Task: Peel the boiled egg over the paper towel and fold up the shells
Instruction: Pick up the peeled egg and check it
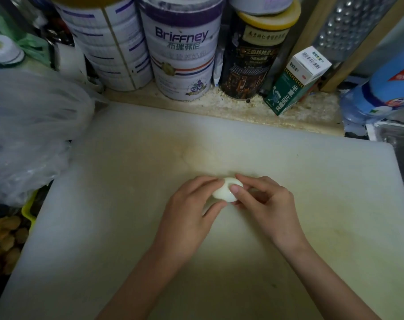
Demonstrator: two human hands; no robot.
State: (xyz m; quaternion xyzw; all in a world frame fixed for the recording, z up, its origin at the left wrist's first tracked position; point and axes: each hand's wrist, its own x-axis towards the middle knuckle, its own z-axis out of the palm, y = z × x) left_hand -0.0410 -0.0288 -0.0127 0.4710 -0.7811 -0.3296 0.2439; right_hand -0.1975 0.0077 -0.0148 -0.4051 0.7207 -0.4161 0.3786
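White cutting board [99, 204] fills your view; at its centre your left hand [187, 213] and right hand [268, 209] both pinch the egg [224, 194], fingers curled round it. At 12 o'clock stands a tin [182, 49] reading "Briffney", a green-and-white box [295, 82] at 1 o'clock

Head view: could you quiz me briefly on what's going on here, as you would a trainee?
1. True or false: only the left hand holds the egg.
2. Under the egg is a: A plate, B board, C bowl.
3. Fill in: the tin behind reads ____.
Key: 1 false, the right hand pinches it too; 2 B; 3 Briffney.
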